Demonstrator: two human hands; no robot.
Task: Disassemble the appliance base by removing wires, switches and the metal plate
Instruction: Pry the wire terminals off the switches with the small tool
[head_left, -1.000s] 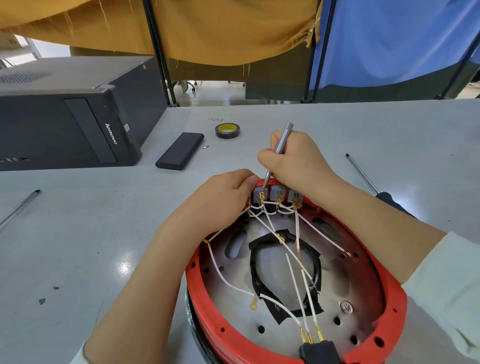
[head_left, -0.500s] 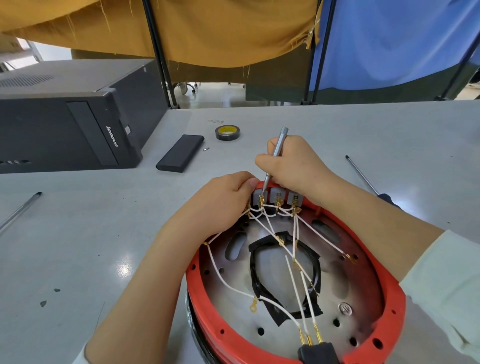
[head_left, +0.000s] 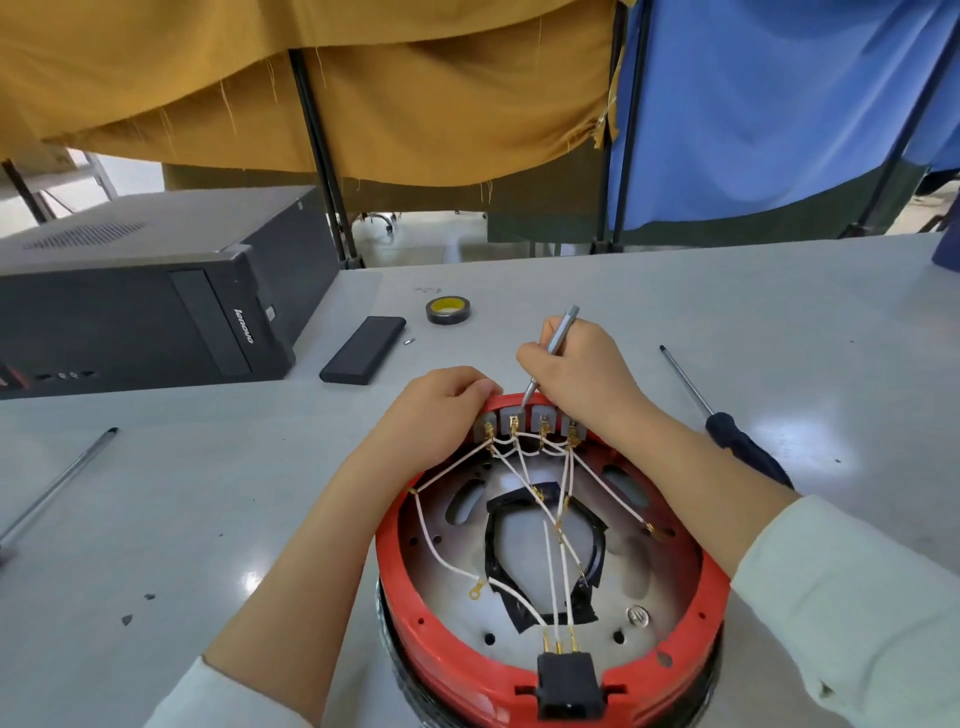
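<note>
A round appliance base with a red rim (head_left: 410, 613) lies upside down in front of me. Inside it is a metal plate (head_left: 644, 582) with black tape round its central hole. White wires (head_left: 431, 540) with brass terminals run to a row of grey switches (head_left: 540, 418) at the far rim and to a black power socket (head_left: 569, 680) at the near rim. My left hand (head_left: 436, 410) grips the far rim beside the leftmost switch. My right hand (head_left: 582, 369) holds a slim silver tool (head_left: 550, 353), its tip down at the second switch.
A black computer case (head_left: 145, 306) lies at the left. A black flat box (head_left: 363, 349), a small screw bit (head_left: 409, 342) and a roll of tape (head_left: 445, 310) lie beyond the base. A dark-handled screwdriver (head_left: 727, 431) is at the right, a metal rod (head_left: 57, 483) at the left.
The camera view has shifted a little. My left hand has drawn back slightly, showing the leftmost switch. The tool tip stays at the switches.
</note>
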